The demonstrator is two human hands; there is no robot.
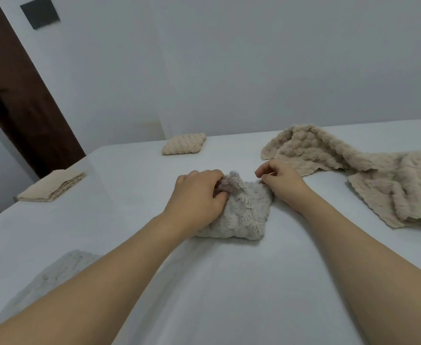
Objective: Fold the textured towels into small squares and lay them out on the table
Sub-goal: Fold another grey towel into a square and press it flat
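A grey textured towel (244,215), folded small, lies at the middle of the white table (229,282). My left hand (197,195) grips its raised far-left corner with curled fingers. My right hand (279,180) pinches the towel's far-right corner, fingers curled. A folded beige square (184,143) sits near the table's far edge. Another folded beige towel (52,186) rests at the far left. A pale folded towel (55,275) shows at the near left, partly hidden by my left forearm.
A pile of unfolded beige textured towels (368,170) spreads over the table's right side. A white wall stands behind the table, and a dark brown door frame (23,95) runs along the left.
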